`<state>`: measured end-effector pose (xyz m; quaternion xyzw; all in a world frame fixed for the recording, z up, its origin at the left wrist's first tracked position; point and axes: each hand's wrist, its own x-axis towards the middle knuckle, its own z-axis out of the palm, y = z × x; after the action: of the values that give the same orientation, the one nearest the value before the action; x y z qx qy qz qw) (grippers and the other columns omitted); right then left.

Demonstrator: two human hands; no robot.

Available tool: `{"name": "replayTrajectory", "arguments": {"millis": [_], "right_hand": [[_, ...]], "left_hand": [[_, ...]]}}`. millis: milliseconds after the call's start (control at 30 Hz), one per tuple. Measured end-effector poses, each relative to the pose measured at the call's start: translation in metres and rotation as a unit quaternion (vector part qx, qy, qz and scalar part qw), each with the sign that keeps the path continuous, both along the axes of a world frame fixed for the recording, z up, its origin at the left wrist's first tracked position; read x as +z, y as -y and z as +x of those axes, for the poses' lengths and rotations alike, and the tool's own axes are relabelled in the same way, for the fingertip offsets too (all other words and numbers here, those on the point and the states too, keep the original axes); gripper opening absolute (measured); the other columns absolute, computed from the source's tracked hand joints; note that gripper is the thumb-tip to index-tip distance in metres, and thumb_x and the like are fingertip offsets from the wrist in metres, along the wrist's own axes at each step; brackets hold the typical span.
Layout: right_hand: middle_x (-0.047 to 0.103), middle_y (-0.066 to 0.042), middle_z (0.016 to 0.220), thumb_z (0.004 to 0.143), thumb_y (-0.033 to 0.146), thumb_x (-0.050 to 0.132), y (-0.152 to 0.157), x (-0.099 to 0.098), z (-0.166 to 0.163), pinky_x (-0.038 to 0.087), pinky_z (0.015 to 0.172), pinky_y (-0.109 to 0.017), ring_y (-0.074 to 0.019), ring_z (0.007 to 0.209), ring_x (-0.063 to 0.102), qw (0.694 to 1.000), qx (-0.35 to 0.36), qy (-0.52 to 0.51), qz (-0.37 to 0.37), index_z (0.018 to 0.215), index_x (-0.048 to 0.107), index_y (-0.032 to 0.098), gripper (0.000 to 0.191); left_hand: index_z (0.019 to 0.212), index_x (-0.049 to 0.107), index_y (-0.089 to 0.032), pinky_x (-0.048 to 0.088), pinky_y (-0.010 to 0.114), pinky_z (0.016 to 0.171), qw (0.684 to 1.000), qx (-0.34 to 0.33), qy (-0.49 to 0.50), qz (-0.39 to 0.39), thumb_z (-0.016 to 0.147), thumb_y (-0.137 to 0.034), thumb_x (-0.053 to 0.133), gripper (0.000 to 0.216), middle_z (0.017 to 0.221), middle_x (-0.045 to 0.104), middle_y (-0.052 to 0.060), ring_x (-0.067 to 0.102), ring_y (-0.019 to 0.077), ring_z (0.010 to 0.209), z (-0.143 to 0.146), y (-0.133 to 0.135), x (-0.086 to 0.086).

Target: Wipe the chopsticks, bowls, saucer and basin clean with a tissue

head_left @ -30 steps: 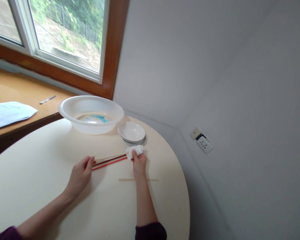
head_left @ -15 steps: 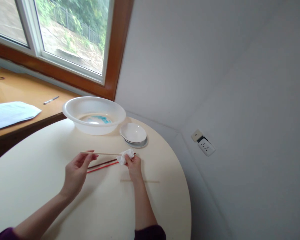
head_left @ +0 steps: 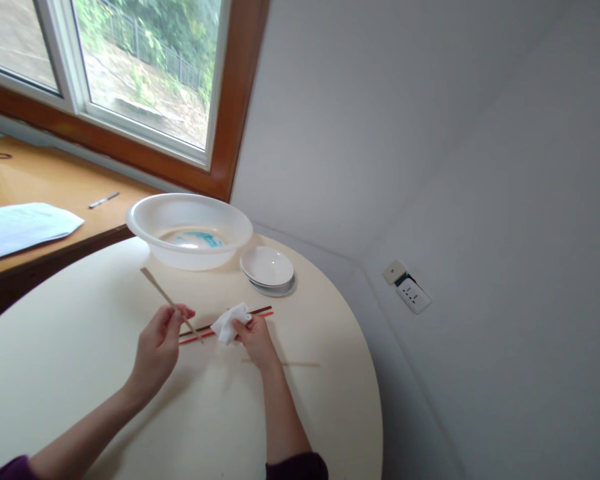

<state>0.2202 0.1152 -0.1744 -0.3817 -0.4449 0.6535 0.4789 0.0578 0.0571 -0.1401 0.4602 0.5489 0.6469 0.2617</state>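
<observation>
Covering tan chopstick partly: right wrist

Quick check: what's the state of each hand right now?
Left hand: closed, holding a pale wooden chopstick at a tilt.
Right hand: closed, holding a crumpled white tissue.
</observation>
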Motion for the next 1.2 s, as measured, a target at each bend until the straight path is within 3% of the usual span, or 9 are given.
{"name": "replayTrajectory", "arguments": {"millis": [100, 200, 333, 533, 733, 867, 1033, 1200], "right_hand": [[0.068, -0.003, 0.077, 0.053, 0.038, 0.080, 0.000, 0.003, 0.001, 0.051, 0.065, -0.027, -0.0150, 0.070, 0.062, 0.998, 0.001, -0.064, -0.015, 0.077, 0.065, 0.013, 0.037], [0.069, -0.004, 0.083, 0.056, 0.036, 0.080, 0.002, 0.008, 0.002, 0.051, 0.069, -0.027, -0.0151, 0.075, 0.063, 0.992, 0.012, -0.120, -0.023, 0.083, 0.064, 0.015, 0.038], [0.069, -0.004, 0.087, 0.058, 0.036, 0.079, 0.003, 0.013, 0.003, 0.051, 0.071, -0.027, -0.0155, 0.078, 0.063, 0.987, 0.015, -0.158, -0.033, 0.087, 0.063, 0.016, 0.039], [0.069, 0.000, 0.086, 0.058, 0.037, 0.079, 0.005, 0.012, -0.002, 0.051, 0.072, -0.028, -0.0154, 0.077, 0.063, 0.985, 0.042, -0.169, -0.018, 0.088, 0.064, 0.020, 0.037], [0.071, -0.003, 0.085, 0.058, 0.034, 0.078, 0.015, 0.010, -0.019, 0.048, 0.081, -0.034, -0.0181, 0.079, 0.065, 0.992, 0.105, -0.058, 0.047, 0.097, 0.066, 0.017, 0.044], [0.070, -0.003, 0.077, 0.059, 0.038, 0.076, 0.015, 0.011, -0.024, 0.050, 0.075, -0.033, -0.0183, 0.072, 0.065, 0.995, 0.069, -0.037, 0.061, 0.087, 0.067, 0.015, 0.038], [0.066, 0.000, 0.063, 0.056, 0.041, 0.077, 0.008, 0.016, -0.017, 0.050, 0.062, -0.030, -0.0152, 0.055, 0.061, 0.996, -0.020, -0.080, 0.043, 0.076, 0.063, 0.015, 0.035], [0.061, 0.003, 0.060, 0.053, 0.040, 0.077, 0.000, 0.017, -0.009, 0.049, 0.054, -0.028, -0.0116, 0.047, 0.056, 0.989, -0.095, -0.107, 0.029, 0.074, 0.059, 0.015, 0.037]], "left_hand": [[0.074, 0.049, -0.022, 0.049, 0.027, 0.059, 0.998, -0.050, -0.017, -0.018, 0.084, -0.050, 0.042, 0.031, 0.061, 0.058, -0.003, 0.058, 0.0147, 0.057, 0.003, 0.002, 0.003], [0.065, 0.046, -0.022, 0.037, 0.023, 0.043, 0.989, -0.102, -0.087, -0.061, 0.084, -0.049, 0.040, 0.034, 0.045, 0.042, -0.007, 0.042, 0.0112, 0.041, 0.007, 0.004, 0.005], [0.056, 0.047, -0.021, 0.036, 0.024, 0.048, 0.972, -0.141, -0.168, -0.079, 0.083, -0.049, 0.039, 0.039, 0.047, 0.043, -0.005, 0.045, 0.0127, 0.047, 0.009, 0.004, 0.004], [0.074, 0.065, -0.019, 0.045, 0.030, 0.060, 0.958, -0.173, -0.201, -0.112, 0.077, -0.048, 0.040, 0.038, 0.062, 0.063, 0.003, 0.057, 0.0201, 0.061, 0.012, 0.002, -0.001], [0.067, 0.064, -0.018, 0.047, 0.031, 0.066, 0.954, -0.197, -0.209, -0.087, 0.072, -0.036, 0.039, 0.031, 0.073, 0.071, 0.008, 0.063, 0.0234, 0.069, 0.015, 0.001, -0.004], [0.063, 0.062, -0.018, 0.047, 0.029, 0.059, 0.956, -0.190, -0.211, -0.078, 0.073, -0.036, 0.039, 0.031, 0.064, 0.069, 0.007, 0.061, 0.0216, 0.061, 0.015, 0.002, -0.003], [0.070, 0.065, -0.018, 0.046, 0.029, 0.061, 0.958, -0.171, -0.216, -0.082, 0.077, -0.043, 0.044, 0.034, 0.070, 0.071, 0.006, 0.062, 0.0213, 0.063, 0.015, 0.003, -0.005], [0.069, 0.065, -0.018, 0.043, 0.027, 0.055, 0.951, -0.167, -0.245, -0.089, 0.079, -0.045, 0.041, 0.037, 0.061, 0.067, 0.004, 0.058, 0.0194, 0.055, 0.016, 0.003, -0.006]]}}
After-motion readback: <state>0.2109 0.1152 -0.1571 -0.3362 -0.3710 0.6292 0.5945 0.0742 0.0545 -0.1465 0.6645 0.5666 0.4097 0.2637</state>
